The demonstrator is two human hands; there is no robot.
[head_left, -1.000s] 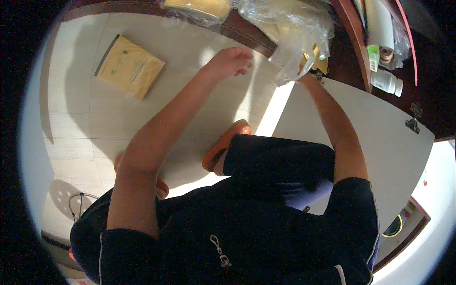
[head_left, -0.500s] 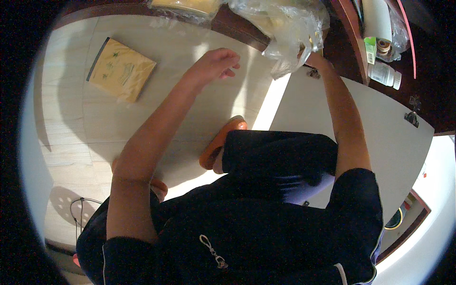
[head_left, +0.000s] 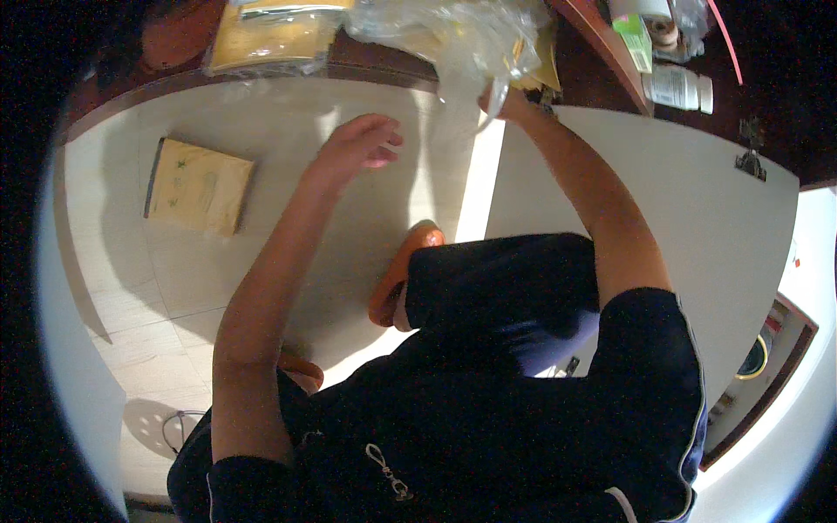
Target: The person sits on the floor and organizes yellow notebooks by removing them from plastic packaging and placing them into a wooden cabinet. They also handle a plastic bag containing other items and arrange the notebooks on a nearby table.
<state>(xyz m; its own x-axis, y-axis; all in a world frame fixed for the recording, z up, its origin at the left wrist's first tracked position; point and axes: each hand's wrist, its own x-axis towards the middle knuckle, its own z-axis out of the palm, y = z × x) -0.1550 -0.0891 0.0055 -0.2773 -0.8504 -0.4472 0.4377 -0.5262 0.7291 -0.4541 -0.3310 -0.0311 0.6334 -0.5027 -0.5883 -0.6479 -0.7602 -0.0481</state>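
Observation:
My left hand hovers over the pale floor, holding nothing, its fingers loosely bent and apart. My right hand is at the lower edge of a crumpled clear plastic bag on the dark wooden shelf. A strand of the bag hangs in front of my right fingers, which close on the plastic and are partly hidden. Yellow material shows through the bag. Left of it, a yellow packet in clear wrap sticks out over the shelf's edge. Another yellow packet with a dark band lies flat on the floor to the left.
Beside a shelf divider stand a white bottle and a green-and-white box. A white door panel with metal hinges swings out at the right. An orange slipper is on the floor below.
My right hand has shifted left along the bag's lower edge, and the bag hangs less low. The view has tilted, showing more of the shelf. My left hand stays free.

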